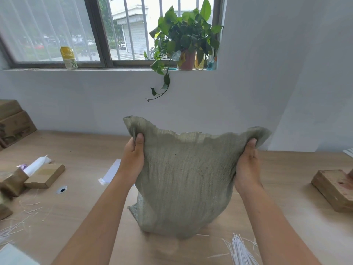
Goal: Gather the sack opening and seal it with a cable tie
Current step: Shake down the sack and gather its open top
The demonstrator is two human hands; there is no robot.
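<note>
A grey-green woven sack stands upright on the wooden table, its bottom resting near the front edge. My left hand grips the left corner of the sack's open top, thumb pressed on the near side. My right hand grips the right corner the same way. The opening is stretched wide and flat between both hands. A bundle of white cable ties lies on the table just right of the sack's base, apart from both hands.
Cut white tie scraps litter the left of the table. A flat cardboard box and a white roll sit at left, a white paper strip behind my left wrist, a wooden block at right. A potted plant stands on the windowsill.
</note>
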